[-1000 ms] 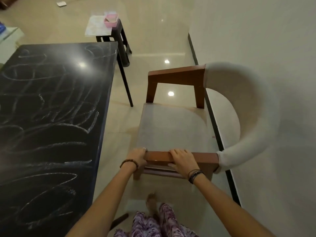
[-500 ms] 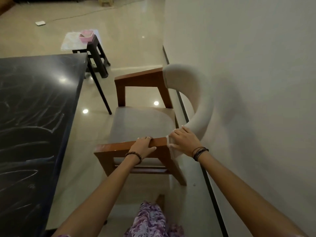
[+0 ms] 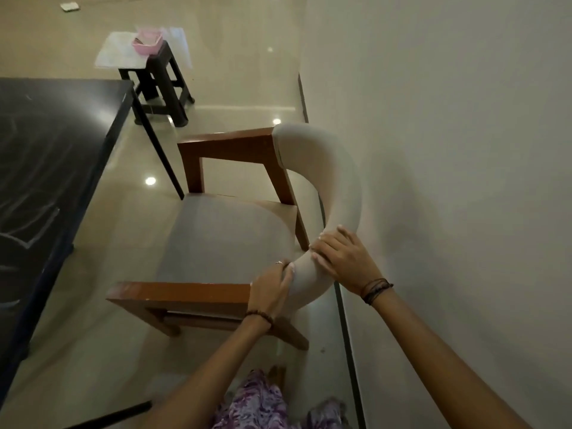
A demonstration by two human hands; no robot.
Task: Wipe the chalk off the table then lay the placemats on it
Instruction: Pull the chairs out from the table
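The black desk [image 3: 58, 156] at the left edge carries white chalk scribbles, so by the look of it no wiping has begun and the placemats are not yet laid. Both hands are busy with an armchair [image 3: 229, 239] standing between the desk and the wall [image 3: 448, 150]: the left hand [image 3: 272, 289] curls around the near end of its padded backrest where it meets the wooden armrest, and the right hand [image 3: 343, 261] grips the curved backrest just beyond. Farther off, a dark stool [image 3: 161, 85] holds a pale sheet, possibly the placemats, and a pink tub [image 3: 148, 44]. The armchair stands beside the desk's long edge.
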